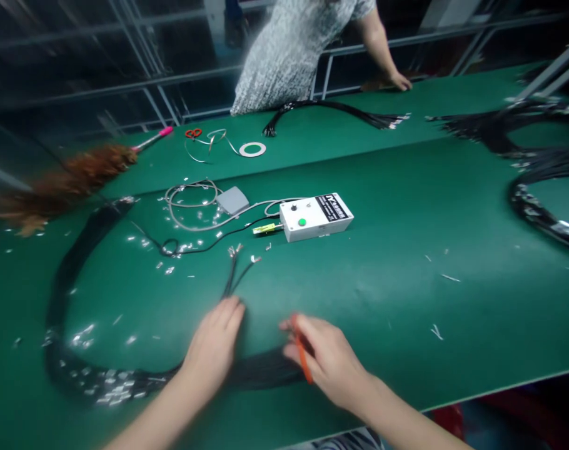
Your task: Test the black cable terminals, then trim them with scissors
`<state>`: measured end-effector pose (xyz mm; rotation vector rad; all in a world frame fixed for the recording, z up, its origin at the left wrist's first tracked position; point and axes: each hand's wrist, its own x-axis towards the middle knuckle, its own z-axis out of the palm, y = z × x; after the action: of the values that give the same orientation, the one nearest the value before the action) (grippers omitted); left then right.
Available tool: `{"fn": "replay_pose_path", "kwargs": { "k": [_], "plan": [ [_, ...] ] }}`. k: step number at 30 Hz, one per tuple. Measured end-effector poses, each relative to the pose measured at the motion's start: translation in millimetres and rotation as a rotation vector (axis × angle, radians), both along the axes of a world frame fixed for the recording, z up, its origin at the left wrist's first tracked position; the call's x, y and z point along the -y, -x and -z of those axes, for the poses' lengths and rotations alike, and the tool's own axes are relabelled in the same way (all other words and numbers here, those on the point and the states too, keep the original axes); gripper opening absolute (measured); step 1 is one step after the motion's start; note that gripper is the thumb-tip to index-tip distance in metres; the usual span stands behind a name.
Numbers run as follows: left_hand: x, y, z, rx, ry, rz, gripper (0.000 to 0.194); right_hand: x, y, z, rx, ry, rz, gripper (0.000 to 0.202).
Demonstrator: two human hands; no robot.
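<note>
My left hand [217,337] is closed around a few thin black cables [232,281]. Their metal-tipped ends fan out beyond my fingers, one carrying a small white tag. A curved orange handle shows in my right hand [329,356], which grips an orange-handled tool [304,359]; its working end is hidden or blurred. Beneath both hands runs a thick bundle of black cables [261,370], curving round to the left with many shiny clear pieces on it. Ahead of my hands sits a white control box [296,220] with a green button and a yellow-green piece at its left side.
A grey pedal-like block [232,200] with a looped cord lies behind. Farther back are a tape roll [244,150], orange-red loops [193,133] and a brown feather duster [85,175]. More cable bundles [495,131] lie right. A person [298,50] stands across the green table [382,275].
</note>
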<state>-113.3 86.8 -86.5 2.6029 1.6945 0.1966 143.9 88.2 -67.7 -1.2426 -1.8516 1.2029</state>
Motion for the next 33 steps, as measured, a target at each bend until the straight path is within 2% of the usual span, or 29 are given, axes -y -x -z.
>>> {"fn": "replay_pose_path", "kwargs": {
  "k": [5, 8, 11, 14, 17, 20, 23, 27, 29, 33],
  "plan": [
    [-14.9, 59.5, 6.1, -0.1, -0.115, -0.212, 0.04, 6.8, 5.7, 11.9, 0.104, -0.174, 0.009, 0.016],
    [-19.6, 70.4, 5.7, -0.119, -0.148, -0.297, 0.038, 4.9, 4.0, 12.3, 0.106, -0.15, 0.006, 0.015],
    [-18.0, 52.7, -0.4, -0.086, -0.14, -0.267, 0.036, 0.4, 0.6, 10.7, 0.023, -0.021, 0.007, 0.018],
    [-4.9, 15.0, -8.0, -0.046, -0.057, -0.145, 0.034, -5.7, -2.6, 11.5, -0.156, 0.167, 0.052, 0.03],
    [16.8, -24.3, -14.3, 0.044, 0.12, 0.038, 0.029, -10.1, -3.8, 12.6, -0.363, 0.299, 0.145, 0.039],
    [29.8, -47.4, -25.2, 0.133, 0.339, 0.089, 0.029, -12.4, -3.6, 9.4, -0.505, 0.36, 0.229, 0.043],
    [26.1, -53.5, -42.0, 0.174, 0.533, 0.03, 0.028, -14.4, -5.3, 3.9, -0.587, 0.38, 0.31, 0.045],
    [15.7, -53.1, -58.5, 0.221, 0.625, 0.016, 0.023, -16.9, -11.7, 0.8, -0.64, 0.356, 0.392, 0.042],
    [14.8, -51.8, -59.5, 0.272, 0.63, 0.011, 0.018, -18.0, -15.6, 1.1, -0.656, 0.351, 0.435, 0.041],
    [17.2, -46.4, -51.6, 0.382, 0.64, -0.034, 0.012, -21.4, -20.2, 2.2, -0.695, 0.33, 0.51, 0.04]
  ]
}}
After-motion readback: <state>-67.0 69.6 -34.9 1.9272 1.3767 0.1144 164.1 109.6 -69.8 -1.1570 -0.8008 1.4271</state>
